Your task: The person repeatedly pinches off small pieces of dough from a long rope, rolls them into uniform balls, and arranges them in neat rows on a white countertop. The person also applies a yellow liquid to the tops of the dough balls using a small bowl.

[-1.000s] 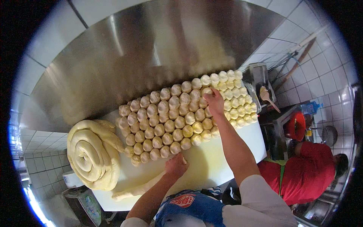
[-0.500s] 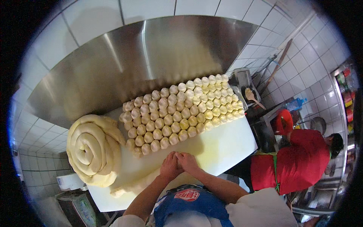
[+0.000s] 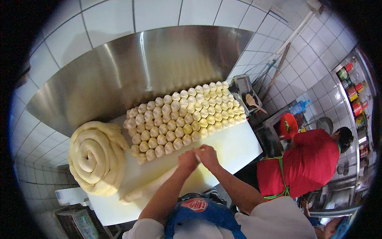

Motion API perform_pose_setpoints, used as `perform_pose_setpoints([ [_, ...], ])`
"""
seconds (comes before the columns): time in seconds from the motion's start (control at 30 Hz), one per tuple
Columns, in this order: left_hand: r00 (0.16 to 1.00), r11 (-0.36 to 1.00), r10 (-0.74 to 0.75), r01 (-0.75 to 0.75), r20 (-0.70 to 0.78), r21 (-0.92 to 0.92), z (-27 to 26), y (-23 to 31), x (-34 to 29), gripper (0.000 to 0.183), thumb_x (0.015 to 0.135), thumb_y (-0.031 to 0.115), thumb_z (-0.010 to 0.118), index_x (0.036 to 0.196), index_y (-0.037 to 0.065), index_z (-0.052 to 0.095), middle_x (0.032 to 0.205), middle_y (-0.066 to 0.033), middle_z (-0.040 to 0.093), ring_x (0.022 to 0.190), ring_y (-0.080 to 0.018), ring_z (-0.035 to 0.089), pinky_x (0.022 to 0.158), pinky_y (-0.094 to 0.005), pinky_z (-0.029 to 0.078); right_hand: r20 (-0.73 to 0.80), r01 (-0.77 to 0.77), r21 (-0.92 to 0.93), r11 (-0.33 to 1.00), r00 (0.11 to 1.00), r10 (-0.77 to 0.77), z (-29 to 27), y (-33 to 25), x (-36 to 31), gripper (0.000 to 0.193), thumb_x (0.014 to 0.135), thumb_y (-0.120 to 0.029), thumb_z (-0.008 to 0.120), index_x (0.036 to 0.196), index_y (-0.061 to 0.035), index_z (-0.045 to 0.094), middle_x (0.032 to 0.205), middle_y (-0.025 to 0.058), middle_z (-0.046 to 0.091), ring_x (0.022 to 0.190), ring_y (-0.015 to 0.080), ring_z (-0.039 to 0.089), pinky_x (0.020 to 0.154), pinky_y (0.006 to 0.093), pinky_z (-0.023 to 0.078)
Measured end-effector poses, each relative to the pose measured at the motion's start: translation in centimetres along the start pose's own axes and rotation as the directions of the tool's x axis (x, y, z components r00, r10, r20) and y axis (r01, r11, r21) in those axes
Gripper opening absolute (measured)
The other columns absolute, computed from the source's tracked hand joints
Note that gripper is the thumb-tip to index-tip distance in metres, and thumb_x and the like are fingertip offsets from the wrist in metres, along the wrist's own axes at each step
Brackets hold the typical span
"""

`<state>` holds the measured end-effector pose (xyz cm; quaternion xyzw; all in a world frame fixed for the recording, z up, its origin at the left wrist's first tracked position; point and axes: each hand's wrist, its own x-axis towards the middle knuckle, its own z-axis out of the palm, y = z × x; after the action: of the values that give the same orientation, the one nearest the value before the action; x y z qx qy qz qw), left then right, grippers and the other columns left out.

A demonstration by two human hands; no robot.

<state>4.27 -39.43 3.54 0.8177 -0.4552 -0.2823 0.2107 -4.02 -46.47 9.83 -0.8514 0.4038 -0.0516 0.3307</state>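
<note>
Left hand and right hand meet just in front of the near row. Left fingers curl in around what appears to be the upper end of a dough rope; right fingers seem to pinch the pale dough end showing between the hands. Whether that end is separate cannot be told. The rope slants down-left under the left forearm, likely laid so for its end to sit within the left hand's reach.

Dough balls stand in close, slanting rows beyond the hands; tight packing presumably saves room and leaves the near strip free for handling. At left, a thick dough coil is wound in a spiral, probably to keep its length compact.

Surface: white, smooth, glossy with yellowish patches, perhaps oil. Behind it, a steel panel against white tiles.

Right: metal tray with wooden spoon, red basin, co-worker in red shirt, shelved bottles.
</note>
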Motion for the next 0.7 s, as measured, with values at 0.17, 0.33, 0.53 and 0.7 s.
perform_pose_setpoints([
  [0.17,0.989,0.989,-0.138,0.134,-0.055,-0.067,1.4,-3.7,2.3,0.022,0.088,0.018,0.06,0.105,0.004,0.056,0.104,-0.024,0.069,0.095,-0.0394,0.069,0.081,-0.0503,0.055,0.031,0.005,0.319,0.948,0.999,-0.016,0.1,2.0,11.9,0.04,0.092,-0.027,0.068,0.12,-0.0009,0.059,0.107,0.0209,0.068,0.095,0.0375,0.064,0.087,0.0472,0.051],
  [0.33,0.965,0.968,-0.242,0.247,0.106,-0.041,0.9,-3.3,2.2,0.031,0.085,0.029,0.066,0.106,0.009,0.056,0.102,-0.0186,0.07,0.096,-0.0376,0.069,0.084,-0.051,0.054,-0.346,0.038,0.593,0.804,0.914,0.212,-4.3,11.4,27.9,0.055,0.089,-0.009,0.071,0.139,0.0017,0.048,0.12,0.0162,0.063,0.104,0.0229,0.062,0.087,0.0349,0.051],
  [0.53,0.924,0.944,-0.326,0.33,0.201,0.011,-1.4,-2.2,3.4,0.037,0.085,0.038,0.068,0.106,0.01,0.057,0.101,-0.0179,0.071,0.095,-0.0378,0.07,0.083,-0.0495,0.055,-0.276,-0.033,0.036,0.999,0.96,0.042,-2.5,14.6,36.9,0.062,0.09,-0.032,0.075,0.134,0.0068,0.057,0.108,0.0177,0.069,0.096,0.0264,0.067,0.083,0.0372,0.055],
  [0.7,0.925,0.935,-0.326,0.346,0.195,-0.081,-1.2,-2.3,2.5,0.059,0.082,0.048,0.073,0.122,0.008,0.055,0.107,-0.0198,0.07,0.1,-0.0382,0.069,0.085,-0.0498,0.055,-0.473,0.117,0.087,0.989,0.879,-0.062,-5.0,7.5,27.6,0.059,0.092,-0.033,0.072,0.13,0.0085,0.056,0.104,0.023,0.07,0.099,0.0362,0.069,0.084,0.046,0.055],
])
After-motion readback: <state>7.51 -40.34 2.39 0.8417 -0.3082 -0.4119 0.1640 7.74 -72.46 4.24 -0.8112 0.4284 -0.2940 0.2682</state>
